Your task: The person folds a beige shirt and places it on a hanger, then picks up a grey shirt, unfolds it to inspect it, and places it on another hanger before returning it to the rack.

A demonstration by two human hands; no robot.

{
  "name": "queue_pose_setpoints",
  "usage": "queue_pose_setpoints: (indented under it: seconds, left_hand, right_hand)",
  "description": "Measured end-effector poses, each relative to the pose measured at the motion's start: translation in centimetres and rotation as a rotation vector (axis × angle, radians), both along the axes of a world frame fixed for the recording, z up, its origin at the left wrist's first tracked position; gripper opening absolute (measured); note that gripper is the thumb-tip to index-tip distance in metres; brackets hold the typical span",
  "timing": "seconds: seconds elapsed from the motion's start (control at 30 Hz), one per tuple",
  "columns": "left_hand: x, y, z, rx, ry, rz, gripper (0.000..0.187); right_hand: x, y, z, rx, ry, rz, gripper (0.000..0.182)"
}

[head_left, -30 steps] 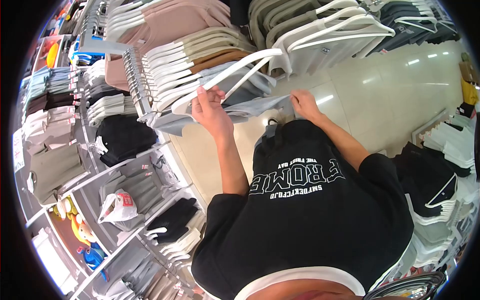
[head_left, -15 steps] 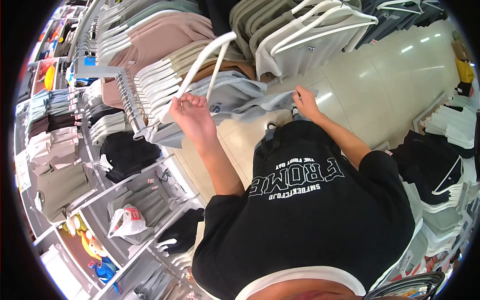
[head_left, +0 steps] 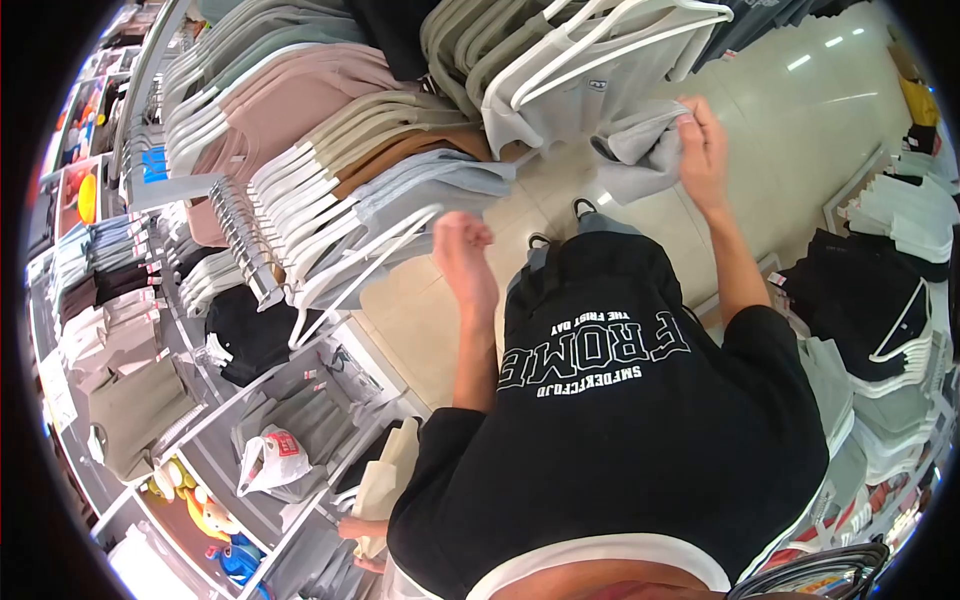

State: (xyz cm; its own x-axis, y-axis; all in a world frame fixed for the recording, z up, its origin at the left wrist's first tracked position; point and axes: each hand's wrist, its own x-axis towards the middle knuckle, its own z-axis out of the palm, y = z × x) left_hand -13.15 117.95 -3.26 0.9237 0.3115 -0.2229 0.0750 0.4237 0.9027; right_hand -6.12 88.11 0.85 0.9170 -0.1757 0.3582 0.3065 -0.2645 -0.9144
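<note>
My right hand [head_left: 704, 155] is closed on a bunched light grey shirt [head_left: 645, 150], held out over the floor. My left hand [head_left: 466, 258] is raised with curled fingers, and nothing shows in them. Its knuckles are right by the end of a bare white hanger [head_left: 372, 262], which hangs tilted at the front end of the rack. Behind that hanger is a row of shirts on white hangers, with a light blue-grey shirt [head_left: 430, 182] nearest, then brown, beige and pink ones.
A metal rack arm [head_left: 190, 190] carries the hangers. At the back hangs a grey shirt [head_left: 590, 95]. Another person's hand [head_left: 362, 530] shows at lower left beside a cream garment [head_left: 388, 480]. Below the rack, shelves hold folded clothes and a white plastic bag [head_left: 272, 460]. Black garments [head_left: 845, 300] hang at right.
The grey shirt has come away from the rack and moved right with my right hand. My left hand has let go of the white hanger, which has swung down. Another person's hand has appeared at lower left.
</note>
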Motion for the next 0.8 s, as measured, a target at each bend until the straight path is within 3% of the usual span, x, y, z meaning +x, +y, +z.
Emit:
queue_pose_setpoints:
  seconds: [0.07,0.13,0.27,0.33,0.4,0.43,0.53,0.57,0.63,0.7,0.8]
  left_hand:
    - [0.7,-1.9,-1.5,0.206,-0.009,-0.282,0.02]
    - [2.6,-4.0,-2.6,0.376,-0.002,-0.518,0.027]
    - [6.2,-9.9,-6.2,0.85,-0.301,-0.502,0.043]
    - [8.0,-11.6,-7.6,0.877,-0.43,-0.544,0.045]
    - [9.2,-12.2,-8.9,0.639,-0.475,-0.697,0.044]
    - [9.1,-12.1,-9.3,0.514,-0.389,-0.714,0.032]
    - [8.8,-10.5,-9.1,0.619,-0.123,-0.698,0.021]
    - [8.4,-10.1,-8.7,0.592,-0.275,-0.563,0.019]
    - [8.0,-8.6,-6.1,0.568,-0.307,-0.373,0.02]
    - [8.0,-6.6,-2.0,0.716,-0.41,-0.226,0.022]
    - [8.0,-5.6,5.0,0.729,-0.562,-0.033,0.025]
  right_hand:
    - [-0.4,-0.9,3.0,0.077,-0.023,0.085,0.014]
    - [-1.3,-1.3,6.0,0.311,0.032,0.143,0.015]
    - [-2.3,-3.7,8.7,0.561,-0.022,0.256,0.02]
    - [-2.8,-3.9,10.1,0.664,-0.053,0.248,0.023]
    - [-2.9,-4.4,11.0,0.663,-0.089,0.18,0.025]
    - [-3.0,-4.9,11.3,0.61,-0.103,0.117,0.025]
    - [-3.6,-6.3,11.5,0.501,-0.123,-0.018,0.024]
    - [-3.9,-6.5,12.0,0.463,-0.096,-0.096,0.022]
    - [-4.6,-7.4,12.5,0.387,-0.022,-0.24,0.021]
    - [-5.7,-9.4,12.3,0.307,0.074,-0.368,0.023]
    - [-7.8,-11.3,12.2,0.197,0.038,-0.341,0.025]
